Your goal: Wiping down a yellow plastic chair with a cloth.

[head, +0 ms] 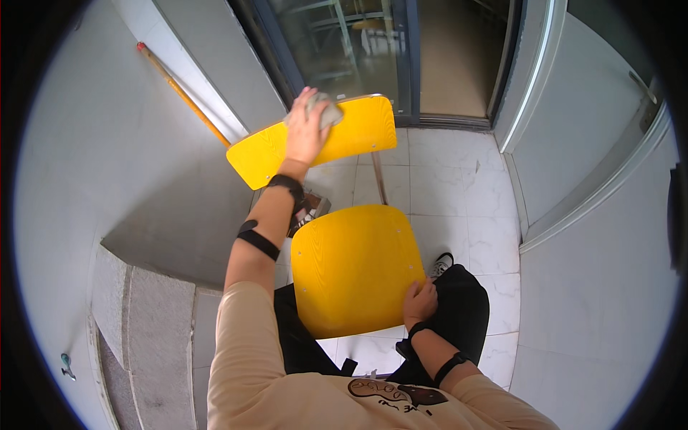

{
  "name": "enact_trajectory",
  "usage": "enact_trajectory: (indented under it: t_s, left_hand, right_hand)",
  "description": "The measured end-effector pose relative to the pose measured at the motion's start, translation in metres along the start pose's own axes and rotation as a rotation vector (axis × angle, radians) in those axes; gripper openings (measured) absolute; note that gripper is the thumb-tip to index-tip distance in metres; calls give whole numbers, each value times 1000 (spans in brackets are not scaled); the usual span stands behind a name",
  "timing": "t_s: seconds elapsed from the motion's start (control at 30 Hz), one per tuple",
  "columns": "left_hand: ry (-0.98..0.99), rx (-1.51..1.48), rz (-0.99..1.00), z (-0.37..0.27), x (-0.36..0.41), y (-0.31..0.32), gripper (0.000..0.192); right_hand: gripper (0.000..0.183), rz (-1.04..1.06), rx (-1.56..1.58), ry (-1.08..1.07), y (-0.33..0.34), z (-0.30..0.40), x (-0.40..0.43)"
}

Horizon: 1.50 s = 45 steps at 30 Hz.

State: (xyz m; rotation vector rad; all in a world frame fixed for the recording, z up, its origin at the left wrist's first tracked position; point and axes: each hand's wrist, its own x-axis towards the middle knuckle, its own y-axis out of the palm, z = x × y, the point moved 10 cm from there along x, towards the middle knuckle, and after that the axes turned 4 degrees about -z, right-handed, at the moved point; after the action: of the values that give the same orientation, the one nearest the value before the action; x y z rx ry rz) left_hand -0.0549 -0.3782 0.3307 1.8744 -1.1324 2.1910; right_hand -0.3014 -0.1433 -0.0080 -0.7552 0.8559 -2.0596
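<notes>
A chair with a yellow wood-grain seat (355,269) and a yellow backrest (363,126) on a metal frame stands in front of me. My left hand (306,129) presses a grey-beige cloth (328,112) against the upper part of the backrest, fingers over its top edge. At the seat's right edge rests my right hand (421,301), its fingers curled on the rim. The seat lies between my knees. Most of the chair's legs are hidden.
A wooden pole (185,97) with a red tip leans by the left wall. Behind the chair is a glass sliding door (344,54). A box (318,205) with unclear contents sits on the tiled floor. Stone ledges (161,333) lie left, with a tap (67,365); a door (580,107) stands right.
</notes>
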Motion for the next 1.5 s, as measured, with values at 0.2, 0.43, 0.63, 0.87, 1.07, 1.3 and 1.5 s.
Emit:
enact_trajectory:
  t_s: [0.2,0.43,0.63,0.87,1.07,1.3,1.5]
  left_hand:
    - [133,33,26,-41,-9,49,41]
    - [403,-31,351,-39,-82,67,34]
    - [316,118,378,-4,-81,39,37]
    - [95,15,62,-44,17,54,50]
    - [392,0,235,-96,-9,104,35]
    - [554,-26,595,-86,-109,123,28]
    - [412,72,608,-63,-140,89,25]
  right_hand:
    - [33,-8,-4,-7,0,3,-1]
    - [32,0,-20,4,4,-2,-2]
    - [32,16,15,6,1,5,-3]
    - [32,11,8,10,2,2,-2]
    - [33,25,-8,28,6,-4,0]
    - [34,19,14,9,2,2,-1]
    - [34,22,18,19,3,2,-1]
